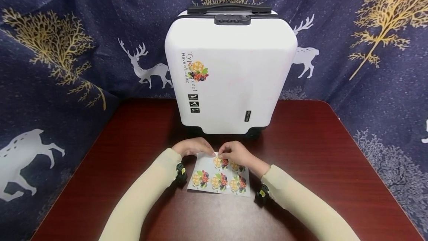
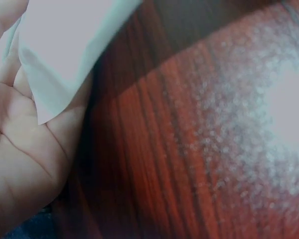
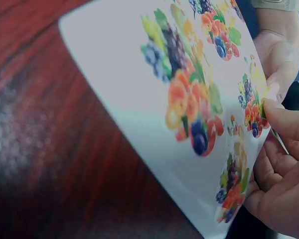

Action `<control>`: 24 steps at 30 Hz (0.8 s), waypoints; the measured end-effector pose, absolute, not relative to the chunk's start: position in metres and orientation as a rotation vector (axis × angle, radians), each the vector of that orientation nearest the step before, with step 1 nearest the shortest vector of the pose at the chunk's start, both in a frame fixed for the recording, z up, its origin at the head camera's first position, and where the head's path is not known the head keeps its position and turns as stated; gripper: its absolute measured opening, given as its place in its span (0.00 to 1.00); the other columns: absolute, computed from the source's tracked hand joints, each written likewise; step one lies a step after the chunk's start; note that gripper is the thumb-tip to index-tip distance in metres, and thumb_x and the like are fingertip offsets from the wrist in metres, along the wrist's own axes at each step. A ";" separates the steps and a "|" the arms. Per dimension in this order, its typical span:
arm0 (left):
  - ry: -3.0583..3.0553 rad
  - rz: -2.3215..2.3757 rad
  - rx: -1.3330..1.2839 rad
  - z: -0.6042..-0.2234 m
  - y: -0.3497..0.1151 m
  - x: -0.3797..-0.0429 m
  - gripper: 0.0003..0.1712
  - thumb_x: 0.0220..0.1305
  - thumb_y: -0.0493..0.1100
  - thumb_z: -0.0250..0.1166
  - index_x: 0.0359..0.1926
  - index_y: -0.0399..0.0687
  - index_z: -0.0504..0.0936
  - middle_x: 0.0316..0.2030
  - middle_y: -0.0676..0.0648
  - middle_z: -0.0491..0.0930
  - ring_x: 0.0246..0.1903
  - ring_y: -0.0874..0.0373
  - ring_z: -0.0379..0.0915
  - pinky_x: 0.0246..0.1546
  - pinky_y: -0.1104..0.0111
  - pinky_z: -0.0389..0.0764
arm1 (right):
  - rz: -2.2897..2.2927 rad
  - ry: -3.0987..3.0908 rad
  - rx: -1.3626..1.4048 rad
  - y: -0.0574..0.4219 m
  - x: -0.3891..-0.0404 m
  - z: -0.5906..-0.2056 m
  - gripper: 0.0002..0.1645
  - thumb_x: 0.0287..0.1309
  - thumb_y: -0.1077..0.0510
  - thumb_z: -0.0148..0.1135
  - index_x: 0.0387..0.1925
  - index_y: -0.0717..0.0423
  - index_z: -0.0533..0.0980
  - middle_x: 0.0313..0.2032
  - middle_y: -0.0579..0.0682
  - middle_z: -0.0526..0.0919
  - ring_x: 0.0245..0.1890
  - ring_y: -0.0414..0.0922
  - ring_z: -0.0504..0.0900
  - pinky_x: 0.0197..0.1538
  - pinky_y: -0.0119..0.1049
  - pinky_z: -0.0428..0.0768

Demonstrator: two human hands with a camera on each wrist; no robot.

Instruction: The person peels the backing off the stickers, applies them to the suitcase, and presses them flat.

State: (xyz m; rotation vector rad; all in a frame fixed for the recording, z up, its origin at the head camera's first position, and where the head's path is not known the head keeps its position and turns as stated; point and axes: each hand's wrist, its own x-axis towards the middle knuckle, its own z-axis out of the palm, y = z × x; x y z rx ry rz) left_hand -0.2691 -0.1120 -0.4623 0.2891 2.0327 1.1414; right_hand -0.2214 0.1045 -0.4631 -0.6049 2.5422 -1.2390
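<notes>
A white sheet of fruit stickers [image 1: 204,188] is held tilted up just above the table, its printed side facing the person. My left hand [image 1: 194,146] grips the sheet's far edge left of the middle; in the left wrist view a corner of the sheet's plain back [image 2: 60,59] lies over the palm [image 2: 25,134]. At the same edge, my right hand [image 1: 238,154] pinches beside a top-row sticker. The right wrist view shows the right thumb [image 3: 286,119] on that fruit sticker [image 3: 251,107], with fingers behind the sheet. Whether the sticker is lifting cannot be made out.
A white suitcase [image 1: 234,81] stands upright behind the hands, with a fruit sticker [image 1: 198,73] on its upper left, over printed lettering. Beneath is a dark red wooden table [image 1: 133,129]. A blue cloth [image 1: 140,10] with deer and trees hangs behind and at the sides.
</notes>
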 end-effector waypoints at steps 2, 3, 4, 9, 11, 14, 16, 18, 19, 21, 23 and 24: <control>2.036 1.139 0.290 -0.463 -0.112 -0.269 0.20 0.61 0.42 0.68 0.49 0.30 0.86 0.34 0.48 0.87 0.30 0.63 0.80 0.34 0.72 0.83 | -1.236 2.545 -0.601 0.105 -0.221 -0.464 0.04 0.64 0.62 0.67 0.35 0.61 0.84 0.36 0.55 0.88 0.34 0.38 0.76 0.40 0.30 0.76; 2.035 1.136 0.290 -0.463 -0.112 -0.269 0.20 0.61 0.42 0.68 0.49 0.30 0.86 0.34 0.48 0.88 0.30 0.63 0.80 0.34 0.72 0.83 | -1.232 2.547 -0.602 0.105 -0.220 -0.464 0.04 0.64 0.62 0.67 0.35 0.61 0.84 0.36 0.55 0.88 0.34 0.38 0.76 0.40 0.30 0.75; 2.039 1.130 0.292 -0.463 -0.111 -0.268 0.20 0.60 0.42 0.68 0.49 0.31 0.86 0.35 0.48 0.88 0.30 0.63 0.80 0.34 0.71 0.83 | -1.232 2.549 -0.609 0.105 -0.220 -0.464 0.05 0.64 0.62 0.67 0.35 0.61 0.84 0.36 0.55 0.87 0.34 0.39 0.76 0.40 0.30 0.76; 2.063 1.108 0.297 -0.462 -0.110 -0.268 0.19 0.60 0.41 0.69 0.49 0.31 0.87 0.35 0.47 0.88 0.29 0.63 0.80 0.33 0.72 0.83 | -1.226 2.593 -0.667 0.106 -0.219 -0.467 0.04 0.63 0.63 0.68 0.33 0.60 0.84 0.41 0.56 0.87 0.43 0.46 0.81 0.51 0.39 0.80; 2.072 1.101 0.293 -0.462 -0.110 -0.268 0.19 0.60 0.41 0.69 0.48 0.31 0.87 0.34 0.47 0.88 0.28 0.63 0.80 0.32 0.72 0.83 | -1.223 2.614 -0.683 0.107 -0.218 -0.467 0.04 0.62 0.63 0.69 0.32 0.60 0.84 0.44 0.57 0.87 0.48 0.49 0.82 0.56 0.44 0.81; 2.087 1.082 0.284 -0.462 -0.111 -0.267 0.19 0.61 0.42 0.69 0.48 0.32 0.87 0.34 0.47 0.87 0.28 0.63 0.79 0.32 0.72 0.83 | -1.219 2.631 -0.689 0.108 -0.218 -0.467 0.04 0.62 0.62 0.70 0.31 0.59 0.84 0.45 0.57 0.86 0.50 0.51 0.82 0.57 0.46 0.81; 2.096 1.071 0.279 -0.463 -0.111 -0.267 0.18 0.61 0.42 0.69 0.48 0.33 0.87 0.34 0.47 0.87 0.28 0.63 0.79 0.32 0.72 0.83 | -1.208 2.633 -0.685 0.109 -0.218 -0.466 0.04 0.62 0.62 0.70 0.31 0.58 0.85 0.43 0.55 0.86 0.47 0.48 0.82 0.54 0.43 0.81; 2.105 1.061 0.278 -0.464 -0.110 -0.267 0.18 0.61 0.42 0.70 0.48 0.34 0.87 0.35 0.47 0.87 0.29 0.62 0.80 0.32 0.72 0.83 | -1.203 2.630 -0.674 0.110 -0.219 -0.466 0.04 0.61 0.61 0.70 0.31 0.58 0.85 0.40 0.54 0.86 0.43 0.44 0.80 0.51 0.39 0.79; 2.109 1.058 0.282 -0.465 -0.110 -0.267 0.18 0.60 0.42 0.70 0.48 0.34 0.87 0.35 0.47 0.87 0.29 0.62 0.80 0.32 0.72 0.83 | -1.204 2.623 -0.665 0.111 -0.218 -0.466 0.04 0.61 0.61 0.70 0.32 0.58 0.85 0.39 0.53 0.86 0.41 0.43 0.79 0.49 0.37 0.79; 2.119 1.053 0.284 -0.466 -0.110 -0.267 0.18 0.60 0.42 0.70 0.48 0.35 0.87 0.35 0.47 0.87 0.29 0.62 0.80 0.32 0.72 0.83 | -1.205 2.609 -0.646 0.112 -0.218 -0.465 0.04 0.62 0.61 0.70 0.32 0.58 0.84 0.37 0.52 0.87 0.38 0.40 0.78 0.47 0.34 0.77; 2.125 1.050 0.284 -0.466 -0.109 -0.267 0.18 0.60 0.42 0.70 0.47 0.35 0.87 0.35 0.47 0.87 0.29 0.62 0.80 0.32 0.72 0.83 | -1.207 2.596 -0.629 0.113 -0.217 -0.464 0.04 0.62 0.61 0.70 0.33 0.59 0.84 0.36 0.52 0.88 0.36 0.39 0.76 0.46 0.32 0.76; 2.129 1.047 0.286 -0.466 -0.109 -0.267 0.18 0.60 0.42 0.70 0.47 0.35 0.87 0.35 0.47 0.87 0.29 0.62 0.80 0.32 0.72 0.83 | -1.209 2.591 -0.626 0.113 -0.217 -0.464 0.04 0.62 0.61 0.70 0.33 0.59 0.84 0.35 0.52 0.88 0.35 0.38 0.76 0.45 0.32 0.76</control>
